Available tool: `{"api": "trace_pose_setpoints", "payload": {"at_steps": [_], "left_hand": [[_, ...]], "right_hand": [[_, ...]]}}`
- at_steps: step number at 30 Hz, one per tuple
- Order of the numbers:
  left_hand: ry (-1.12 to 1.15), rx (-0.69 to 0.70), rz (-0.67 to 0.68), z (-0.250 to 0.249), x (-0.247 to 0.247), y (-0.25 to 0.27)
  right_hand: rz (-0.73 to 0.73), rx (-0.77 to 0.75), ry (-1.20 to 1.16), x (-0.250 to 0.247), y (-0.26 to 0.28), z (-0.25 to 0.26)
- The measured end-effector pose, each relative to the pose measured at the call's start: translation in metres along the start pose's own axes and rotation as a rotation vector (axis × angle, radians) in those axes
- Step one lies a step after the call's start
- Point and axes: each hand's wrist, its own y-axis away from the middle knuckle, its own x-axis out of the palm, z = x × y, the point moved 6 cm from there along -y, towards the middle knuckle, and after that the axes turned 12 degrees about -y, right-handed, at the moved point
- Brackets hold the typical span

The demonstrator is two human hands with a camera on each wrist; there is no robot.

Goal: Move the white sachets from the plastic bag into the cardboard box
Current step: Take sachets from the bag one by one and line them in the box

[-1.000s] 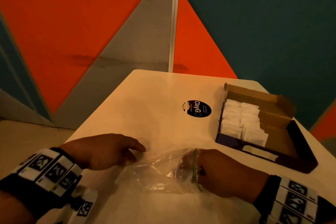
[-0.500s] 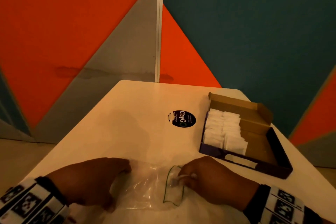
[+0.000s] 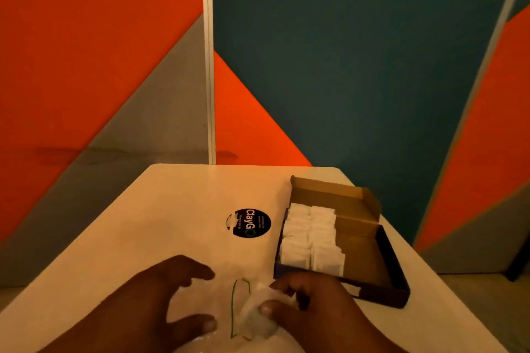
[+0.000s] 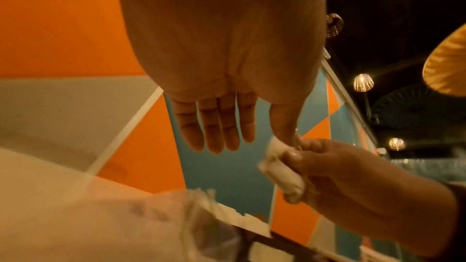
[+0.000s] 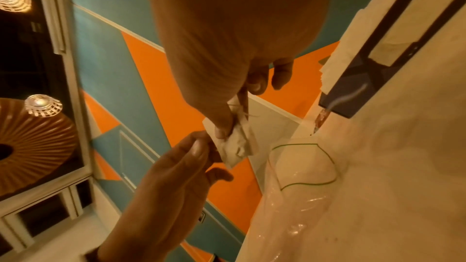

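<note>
White table [image 3: 160, 226] against orange, grey and teal wall panels. Right hand [image 3: 312, 306] pinches one crumpled white sachet [image 3: 255, 315] between thumb and fingers, just right of the plastic bag [image 5: 297, 190] mouth, near edge of table. Left hand [image 3: 149, 304] spread, fingers straight, on the bag's left part. Cardboard box [image 3: 370, 252] open, far right; two rows of white sachets [image 3: 311, 238] fill its left side.
</note>
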Motion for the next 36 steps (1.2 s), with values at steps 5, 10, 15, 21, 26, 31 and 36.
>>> {"api": "trace_pose_setpoints", "payload": {"at_steps": [5, 10, 15, 21, 26, 31, 36], "left_hand": [[0.219, 0.082, -0.015, -0.045, 0.014, -0.031], [0.458, 0.003, 0.054, -0.039, 0.032, -0.044], [0.473, -0.128, -0.051, -0.03, 0.032, -0.052], [0.585, -0.218, -0.149, -0.006, 0.029, -0.053], [0.806, -0.253, -0.193, -0.007, 0.035, -0.053], [0.809, -0.229, -0.115, -0.025, 0.031, -0.048], [0.409, -0.096, -0.141, -0.038, 0.009, -0.05]], "right_hand": [[0.014, -0.073, 0.024, 0.004, 0.0, 0.008], [0.028, -0.01, -0.038, -0.006, -0.007, 0.003], [-0.107, -0.011, -0.082, -0.02, 0.0, -0.001], [-0.227, 0.047, -0.125, -0.037, -0.001, -0.008], [0.014, 0.071, -0.303, -0.003, 0.0, -0.008], [0.047, 0.056, -0.359, 0.009, -0.002, -0.005], [0.048, 0.099, -0.278, 0.011, 0.001, -0.009]]}}
